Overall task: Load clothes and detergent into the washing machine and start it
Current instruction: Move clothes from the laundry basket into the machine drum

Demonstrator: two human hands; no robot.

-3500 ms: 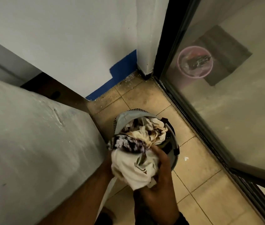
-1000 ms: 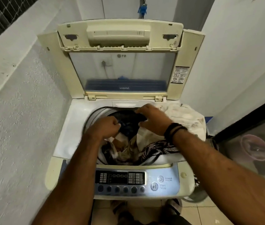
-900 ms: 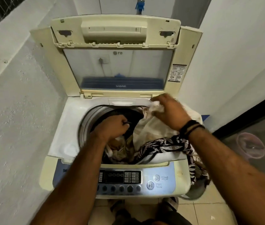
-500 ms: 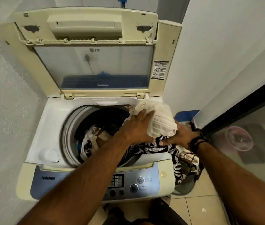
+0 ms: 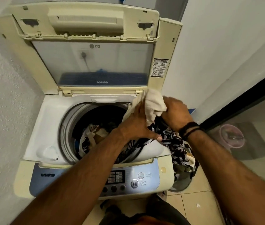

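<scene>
The top-loading washing machine (image 5: 47, 124) stands in front of me with its lid (image 5: 94, 62) raised upright. Some patterned clothes (image 5: 89, 135) lie inside the drum. My left hand (image 5: 136, 125) presses on a cream cloth (image 5: 154, 103) and a black-and-white patterned garment (image 5: 172, 140) at the drum's right rim. My right hand (image 5: 175, 112) grips the same bundle from the right. The patterned garment hangs over the machine's right side toward a laundry basket (image 5: 182, 182) on the floor.
The control panel (image 5: 128, 177) with start and power buttons faces me at the front. A rough wall (image 5: 3, 103) runs close on the left, a white wall on the right. A glass door (image 5: 258, 135) with a dark frame stands at the right over a tiled floor (image 5: 196, 207).
I turned from the basket on the floor to the machine and dropped clothes in the drum. In the last second both hands moved right to the cream cloth at the rim and lifted it slightly.
</scene>
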